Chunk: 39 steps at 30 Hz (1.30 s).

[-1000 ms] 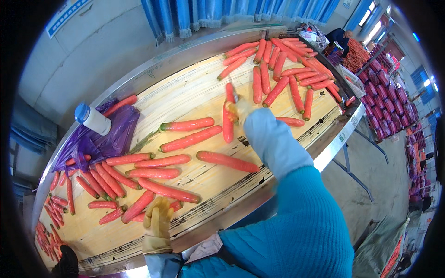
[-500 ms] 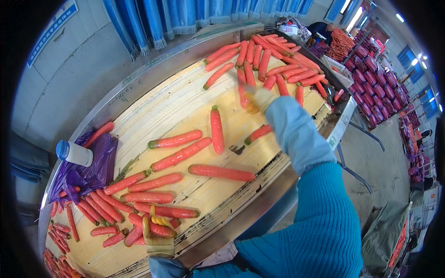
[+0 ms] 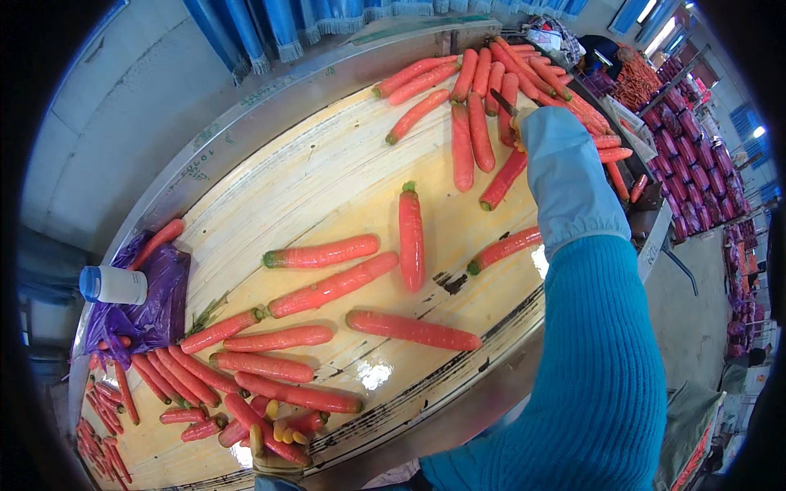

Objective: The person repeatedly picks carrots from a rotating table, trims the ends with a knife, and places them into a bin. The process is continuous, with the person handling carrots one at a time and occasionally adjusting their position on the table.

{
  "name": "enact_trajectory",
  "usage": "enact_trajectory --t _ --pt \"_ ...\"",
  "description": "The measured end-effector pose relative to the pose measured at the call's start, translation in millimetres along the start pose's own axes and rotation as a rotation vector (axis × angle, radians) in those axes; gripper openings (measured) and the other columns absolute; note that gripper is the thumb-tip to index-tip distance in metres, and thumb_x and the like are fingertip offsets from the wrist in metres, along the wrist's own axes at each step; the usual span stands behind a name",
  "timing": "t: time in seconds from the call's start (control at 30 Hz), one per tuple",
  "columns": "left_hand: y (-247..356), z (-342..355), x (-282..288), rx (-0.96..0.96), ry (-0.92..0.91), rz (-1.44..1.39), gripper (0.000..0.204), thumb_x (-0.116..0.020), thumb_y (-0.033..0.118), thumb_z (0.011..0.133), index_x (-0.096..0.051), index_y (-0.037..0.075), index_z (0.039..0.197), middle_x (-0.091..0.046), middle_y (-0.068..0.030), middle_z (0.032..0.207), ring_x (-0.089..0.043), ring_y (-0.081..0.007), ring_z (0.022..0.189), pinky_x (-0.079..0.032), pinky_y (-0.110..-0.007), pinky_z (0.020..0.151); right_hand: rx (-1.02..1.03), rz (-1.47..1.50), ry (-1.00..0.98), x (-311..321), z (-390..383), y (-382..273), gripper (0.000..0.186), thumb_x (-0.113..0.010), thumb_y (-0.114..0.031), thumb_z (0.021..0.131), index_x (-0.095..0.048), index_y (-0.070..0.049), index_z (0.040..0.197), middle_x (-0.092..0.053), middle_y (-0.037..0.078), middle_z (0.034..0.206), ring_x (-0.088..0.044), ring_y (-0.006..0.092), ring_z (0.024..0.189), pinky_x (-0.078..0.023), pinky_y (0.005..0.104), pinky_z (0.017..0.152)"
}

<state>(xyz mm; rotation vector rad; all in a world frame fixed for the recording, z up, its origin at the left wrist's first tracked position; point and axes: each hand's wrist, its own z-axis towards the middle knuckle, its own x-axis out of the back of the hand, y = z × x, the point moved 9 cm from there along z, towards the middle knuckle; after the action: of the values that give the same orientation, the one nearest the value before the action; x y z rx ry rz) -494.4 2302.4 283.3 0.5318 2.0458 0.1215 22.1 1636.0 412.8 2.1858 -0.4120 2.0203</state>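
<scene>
My left hand [image 3: 277, 442], in a yellow glove, is closed over a carrot [image 3: 246, 412] among a loose group of carrots at the near left. My right hand [image 3: 519, 133], also gloved and mostly hidden by its blue sleeve, grips a dark-bladed knife [image 3: 503, 101] among the carrots at the far right of the pale sorting table [image 3: 327, 180]. Several carrots lie separately between my hands, some with green tops. A purple plastic bag [image 3: 155, 319] and a white jar with a blue lid [image 3: 115, 285] lie at the table's left.
A metal rim [image 3: 213, 139] borders the table below blue curtains [image 3: 286, 29]. At the back right, a partly hidden person [image 3: 595, 53] is beside heaped carrots [image 3: 634, 82]; stacked purple bags [image 3: 704, 180] stand beyond the table.
My right hand has moved away toward the far right carrots. My left hand's fingers have come over a carrot at the near left. The view has shifted.
</scene>
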Motion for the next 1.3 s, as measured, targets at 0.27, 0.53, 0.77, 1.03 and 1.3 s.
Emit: enact_trajectory --t 0.27,0.53,0.77,1.03,1.3 --pt "9.3 -5.0 -9.2 0.051 -0.21 0.294 0.058 -0.058 0.045 0.101 -0.05 0.008 0.145 -0.051 -0.002 0.085 -0.052 -0.0192 0.081 -0.053 -0.043 0.084 0.074 0.098 -0.093 6.3 -82.8 -68.3 0.043 -0.066 -0.033 0.093 -0.063 -0.001 0.122 -0.071 0.021 0.098 -0.071 0.0338 0.089 -0.056 0.0433 0.082" --pt "31.7 -17.0 14.6 0.041 -0.147 0.247 0.059 -0.057 0.042 0.102 -0.049 0.004 0.146 -0.052 -0.0034 0.083 -0.053 -0.0193 0.079 -0.053 -0.043 0.083 -0.033 0.224 -0.176 -68.9 -156.5 -73.3 0.052 -0.069 -0.04 0.089 -0.063 -0.001 0.123 -0.071 0.022 0.098 -0.072 0.0354 0.089 -0.056 0.0438 0.081" --pt "49.6 -25.3 -3.8 0.025 -0.18 0.202 0.055 -0.063 0.04 0.098 -0.057 0.001 0.136 -0.058 -0.0064 0.09 -0.057 -0.024 0.085 -0.052 -0.048 0.09 -0.043 0.414 0.008 -121.9 -199.3 -148.2 0.056 -0.079 -0.034 0.08 -0.061 -0.002 0.122 -0.072 0.022 0.097 -0.072 0.0378 0.091 -0.055 0.0433 0.083" --pt "46.6 -14.4 -74.1 -0.035 -0.361 0.192 0.057 -0.065 0.04 0.093 -0.058 -0.001 0.132 -0.037 -0.025 0.158 -0.034 -0.0428 0.147 -0.026 -0.06 0.122 0.49 1.397 -0.39 -110.1 -352.2 -317.4 0.04 -0.076 -0.013 0.086 -0.059 -0.002 0.121 -0.066 0.004 0.088 -0.064 0.0161 0.079 -0.054 0.0319 0.079" --pt "51.3 -26.5 -62.8 -0.226 -0.246 0.586 0.064 -0.068 0.049 0.092 -0.059 -0.001 0.132 -0.062 -0.0203 0.126 -0.062 -0.0349 0.114 -0.051 -0.048 0.098 0.339 1.744 -1.374 -165.4 -563.7 -458.4 0.046 -0.065 -0.018 0.098 -0.047 -0.007 0.139 -0.058 0.001 0.079 -0.058 0.0135 0.062 -0.046 0.0311 0.05"
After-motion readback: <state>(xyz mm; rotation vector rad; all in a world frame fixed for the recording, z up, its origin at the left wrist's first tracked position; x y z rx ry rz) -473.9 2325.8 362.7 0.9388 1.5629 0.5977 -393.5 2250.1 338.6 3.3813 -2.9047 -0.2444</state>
